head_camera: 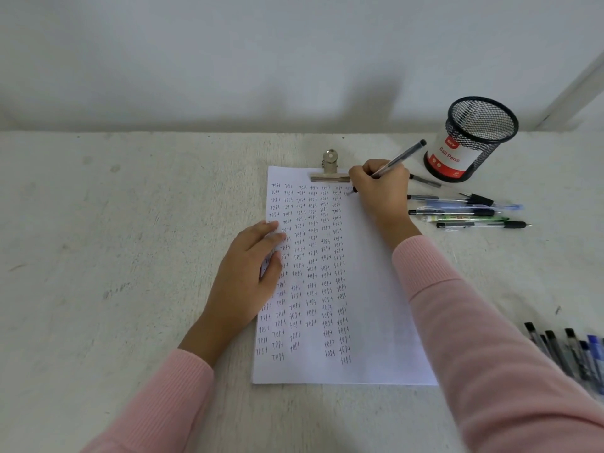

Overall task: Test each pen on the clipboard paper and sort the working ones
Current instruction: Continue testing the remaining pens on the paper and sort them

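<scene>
1. Handwritten over and over in columns on the white clipped sheet of paper (pixel 369 289): "test".
2. Printed on the red-and-white label (pixel 449 155) inside the black wire-mesh pen cup (pixel 483 119): "Ball Pens".
3. Small red logo above that wording, too blurred to read.

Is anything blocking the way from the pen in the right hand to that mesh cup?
Only a loose pen lying flat on the table, between the right hand and the cup. The held pen, lifted, would likely pass over it.
</scene>
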